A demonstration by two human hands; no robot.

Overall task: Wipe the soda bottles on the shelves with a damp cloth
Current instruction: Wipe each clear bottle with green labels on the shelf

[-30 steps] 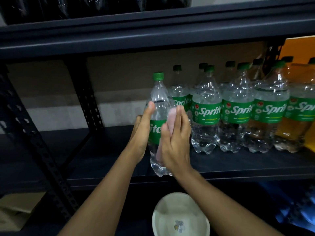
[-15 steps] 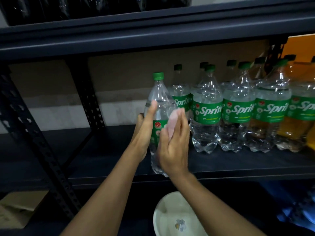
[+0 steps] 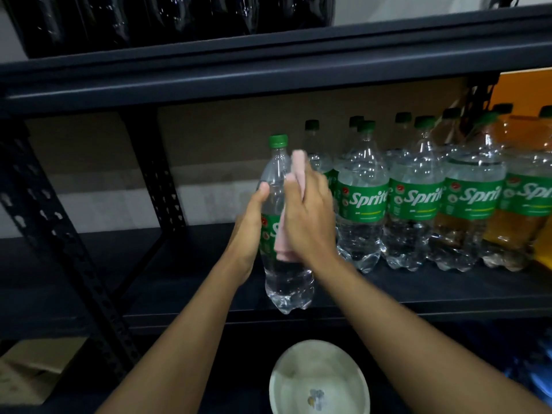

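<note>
A clear Sprite bottle with a green cap stands near the front edge of the dark middle shelf. My left hand grips it around the green label from the left, thumb on the front. My right hand holds a folded pink cloth against the bottle's right side, and the cloth's top reaches up near the neck. Several more Sprite bottles stand in rows to the right, the far ones tinted orange by what is behind them.
Dark bottles fill the upper shelf. A perforated black upright slants down the left side. Below the shelf sits a white bowl, with a cardboard box at lower left and something blue at lower right.
My right hand has slid the pink cloth upward from the label toward the bottle's neck. The bottle has turned a little in my left hand, showing a different part of its label.
</note>
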